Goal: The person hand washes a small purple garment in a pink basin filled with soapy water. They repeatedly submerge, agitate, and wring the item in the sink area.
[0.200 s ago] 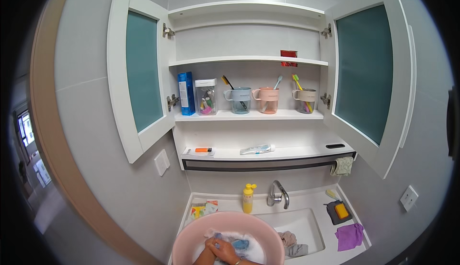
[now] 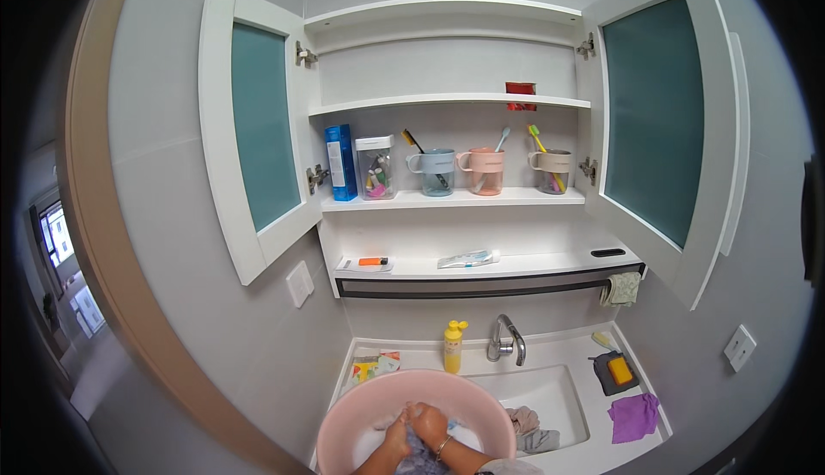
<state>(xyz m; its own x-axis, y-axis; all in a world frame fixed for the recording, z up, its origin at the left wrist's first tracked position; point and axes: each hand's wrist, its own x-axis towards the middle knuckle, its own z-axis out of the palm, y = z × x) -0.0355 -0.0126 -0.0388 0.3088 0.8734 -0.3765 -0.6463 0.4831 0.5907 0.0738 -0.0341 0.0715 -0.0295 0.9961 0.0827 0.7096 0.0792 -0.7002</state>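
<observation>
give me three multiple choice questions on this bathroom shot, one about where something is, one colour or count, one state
1. Where does the yellow bottle stand?
A. on the top shelf
B. on the counter left of the tap
C. inside the pink basin

2. How many handled cups with toothbrushes stand on the cabinet shelf?
A. one
B. three
C. five

3. How are the cabinet doors?
A. both swung open
B. both shut
C. one taken off

Answers:
1. B, the bottle stands on the counter behind the sink, just left of the tap.
2. B, a blue-grey, a pink and a beige cup stand in a row.
3. A, both frosted doors stand out to the sides, baring the shelves.

The left hand and right hand press together on a wet cloth in the basin.
</observation>
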